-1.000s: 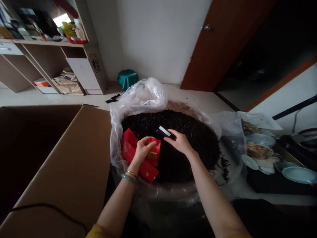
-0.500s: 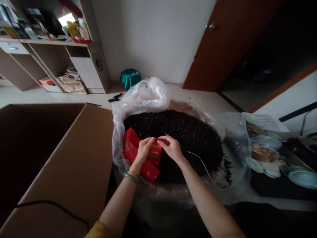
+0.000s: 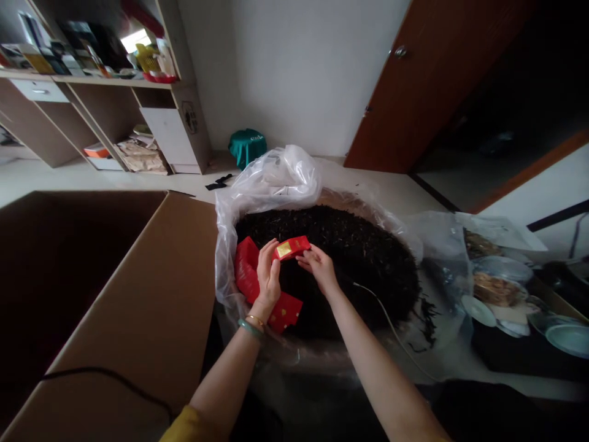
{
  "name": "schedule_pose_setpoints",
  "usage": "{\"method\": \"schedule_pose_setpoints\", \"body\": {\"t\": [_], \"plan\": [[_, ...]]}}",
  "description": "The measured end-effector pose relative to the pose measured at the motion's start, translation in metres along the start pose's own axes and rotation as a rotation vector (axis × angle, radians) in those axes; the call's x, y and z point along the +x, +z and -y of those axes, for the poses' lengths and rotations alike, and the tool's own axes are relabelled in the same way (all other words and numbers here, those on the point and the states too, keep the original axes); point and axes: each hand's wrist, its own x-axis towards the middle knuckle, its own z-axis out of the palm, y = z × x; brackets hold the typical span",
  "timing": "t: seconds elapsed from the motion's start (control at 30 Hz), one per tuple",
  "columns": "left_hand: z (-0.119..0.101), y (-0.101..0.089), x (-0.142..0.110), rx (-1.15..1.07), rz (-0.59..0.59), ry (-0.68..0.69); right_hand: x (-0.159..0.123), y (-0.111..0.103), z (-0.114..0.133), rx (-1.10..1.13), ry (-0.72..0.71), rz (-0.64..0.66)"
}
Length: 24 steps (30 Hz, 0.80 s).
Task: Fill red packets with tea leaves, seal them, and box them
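A small red packet (image 3: pixel 294 247) with a gold patch is held tilted above a heap of dark, leaf-like strips (image 3: pixel 368 264), probably loose tea. Around the packet's left end are the thumb and fingers of my left hand (image 3: pixel 268 277), closed on it. My right hand (image 3: pixel 321 268) pinches the right end between thumb and fingers. Beneath my left hand and wrist, more red packets (image 3: pixel 247 270) lie on the heap's left side; my hand partly covers them. Clear plastic sheeting (image 3: pixel 276 175) surrounds the heap.
An open cardboard box (image 3: pixel 151 276) stands at the left. A white cable (image 3: pixel 384 316) crosses the heap's right side. Farther right are a tub of brown pieces (image 3: pixel 497 288) and pale dishes (image 3: pixel 568 339). A green-covered bin (image 3: pixel 247 147) stands by the wall.
The red packet has been raised and turned from hanging upright to lying nearly sideways between my hands. My left hand has turned up on edge. The view has shifted slightly.
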Motion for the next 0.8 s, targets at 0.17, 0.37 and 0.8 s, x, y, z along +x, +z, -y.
{"method": "schedule_pose_setpoints", "body": {"t": [0.17,0.37,0.8], "plan": [[0.001,-0.001,0.001,0.025,-0.022,-0.013,-0.031,0.004,-0.009,-0.476,-0.007,0.055],[-0.002,0.001,0.001,-0.065,-0.046,-0.079,-0.074,-0.001,-0.007,-0.677,0.05,0.266],[-0.003,0.001,0.0,-0.202,-0.015,-0.252,-0.092,-0.032,0.038,-0.622,-0.697,-0.304]]}}
